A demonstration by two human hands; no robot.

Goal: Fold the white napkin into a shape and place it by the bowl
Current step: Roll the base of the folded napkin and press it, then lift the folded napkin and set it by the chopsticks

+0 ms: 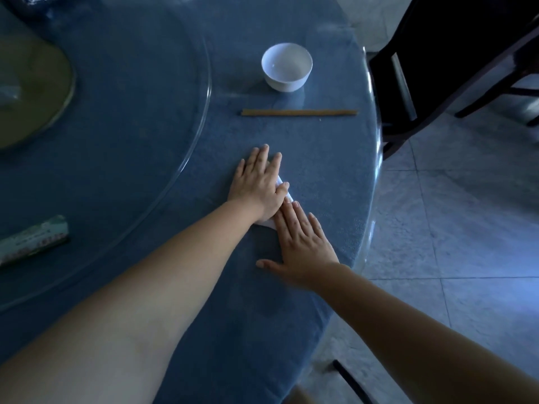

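Fingers (264, 158) of left hand (256, 185) and right hand (303, 243): spread flat, pressing white napkin (284, 191) onto table (320, 170), well short of bowl (286, 67). Risk: uneven pressure skews crease; fold may spring open on release.

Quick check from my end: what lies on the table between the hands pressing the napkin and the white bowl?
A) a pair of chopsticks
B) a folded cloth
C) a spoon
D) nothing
A: the chopsticks lie crosswise on the blue table, just short of the bowl and beyond the left hand and right hand, which lie flat on the napkin.
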